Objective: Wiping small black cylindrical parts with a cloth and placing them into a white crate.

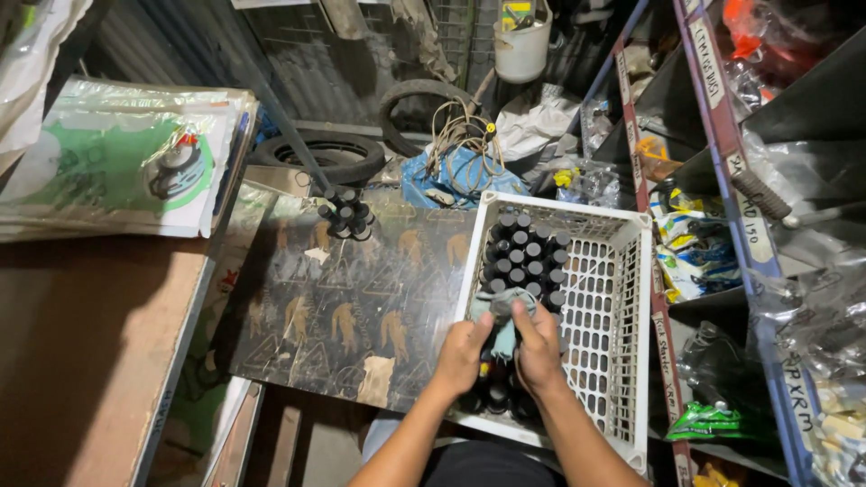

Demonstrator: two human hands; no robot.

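White plastic crate (622, 298), perforated walls, at table's (343, 307) right edge | packed with black cylindrical bottles (528, 257), round caps up | left hand (462, 353) and right hand (538, 347) side by side, fingers curled, gripping grey-green cloth (499, 311) over bottles at crate's near end | smaller bottle cluster (347, 216) at table's far edge.

Both bare forearms reach up from the bottom edge and converge toward the middle. The left hand (465, 353) is curled, knuckles up, its fingers (476, 326) bent downward in a grip. The right hand (538, 347) sits just beside it, nearly touching, back facing up, its fingers (523, 313) folded forward and closed.
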